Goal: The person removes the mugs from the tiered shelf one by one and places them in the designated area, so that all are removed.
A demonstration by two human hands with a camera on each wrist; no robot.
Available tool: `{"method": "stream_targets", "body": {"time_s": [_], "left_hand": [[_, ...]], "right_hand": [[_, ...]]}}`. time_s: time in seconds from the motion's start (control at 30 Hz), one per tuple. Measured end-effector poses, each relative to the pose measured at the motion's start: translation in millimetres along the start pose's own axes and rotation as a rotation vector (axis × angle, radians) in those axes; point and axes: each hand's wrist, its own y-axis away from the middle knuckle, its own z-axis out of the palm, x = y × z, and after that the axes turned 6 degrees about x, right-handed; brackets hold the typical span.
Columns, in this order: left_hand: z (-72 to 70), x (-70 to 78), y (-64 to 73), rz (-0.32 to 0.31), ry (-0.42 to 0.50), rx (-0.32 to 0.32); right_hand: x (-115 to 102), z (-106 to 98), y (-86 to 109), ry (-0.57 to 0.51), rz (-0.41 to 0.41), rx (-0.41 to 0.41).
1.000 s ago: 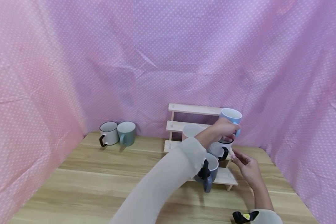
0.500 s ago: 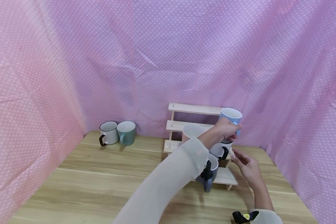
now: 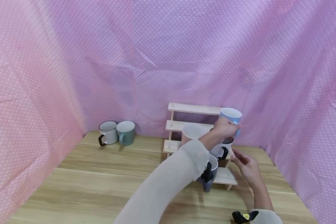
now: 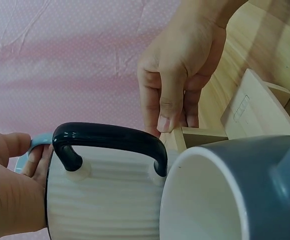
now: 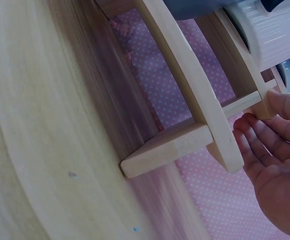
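Observation:
In the head view, my left hand (image 3: 225,127) reaches across the stepped wooden rack (image 3: 197,108) and pinches the handle of a light blue mug (image 3: 231,114) at its right end. The hand hides this mug's base. Below it stands a white ribbed mug (image 4: 110,195) with a black handle, partly covered by my left wrist. My right hand (image 3: 249,169) pinches the right end of a rack shelf between thumb and fingers, as the right wrist view shows with the shelf end (image 5: 264,105). A grey-blue mug (image 3: 214,163) sits on the lowest shelf, and a pink mug (image 3: 189,132) higher up.
To the left on the wooden table (image 3: 81,186), a white mug with a black handle (image 3: 109,137) stands beside a green mug (image 3: 130,137). Pink dotted cloth (image 3: 145,62) hangs close behind the rack. My left forearm crosses in front of the rack.
My left wrist and forearm have shifted slightly to the right. The light blue mug stays almost in place, and my right hand keeps its hold on the shelf end.

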Motion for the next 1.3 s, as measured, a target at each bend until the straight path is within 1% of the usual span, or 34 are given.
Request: {"method": "stream_targets", "body": {"time_s": [0.13, 0.27, 0.37, 0.5, 0.57, 0.7, 0.87, 0.97, 1.03, 1.17, 1.23, 1.3], "left_hand": [[0.6, 0.8, 0.1, 0.003, 0.015, 0.008], [1.9, 1.2, 0.0, -0.001, 0.052, 0.010], [3.3, 1.1, 0.3, -0.005, 0.130, -0.001], [4.4, 0.1, 1.0, 0.006, 0.247, -0.020], [4.6, -0.3, 1.4, 0.016, 0.277, -0.024], [3.9, -0.8, 2.8, 0.028, 0.311, -0.042], [2.3, -1.5, 4.0, 0.023, 0.325, -0.076], [1.5, -1.6, 3.9, 0.030, 0.331, -0.083], [1.0, -1.8, 3.4, 0.042, 0.339, -0.087], [-0.4, -4.0, 1.2, 0.080, 0.395, -0.103], [-1.4, -5.8, -0.5, 0.100, 0.420, -0.118], [-3.4, -7.4, -1.9, 0.119, 0.424, -0.136]], "right_hand": [[1.2, -0.2, -0.6, 0.008, 0.004, 0.000], [3.1, 0.6, -0.7, 0.008, -0.006, -0.002], [4.2, 1.8, -0.5, 0.000, -0.022, -0.002], [3.1, 2.3, -0.5, -0.006, -0.022, -0.003], [2.0, 2.3, -0.5, -0.009, -0.021, -0.001], [0.8, 2.0, -0.4, -0.009, -0.023, -0.003], [2.1, 1.6, 0.3, -0.005, -0.022, -0.003], [2.9, 1.7, 1.0, -0.007, -0.023, 0.006], [3.1, 1.8, 1.3, -0.008, -0.027, 0.012], [3.1, 2.1, 1.4, -0.019, -0.042, 0.021], [2.7, 2.1, 1.3, -0.019, -0.045, 0.023], [2.1, 2.1, 1.0, -0.016, -0.044, 0.023]]}}
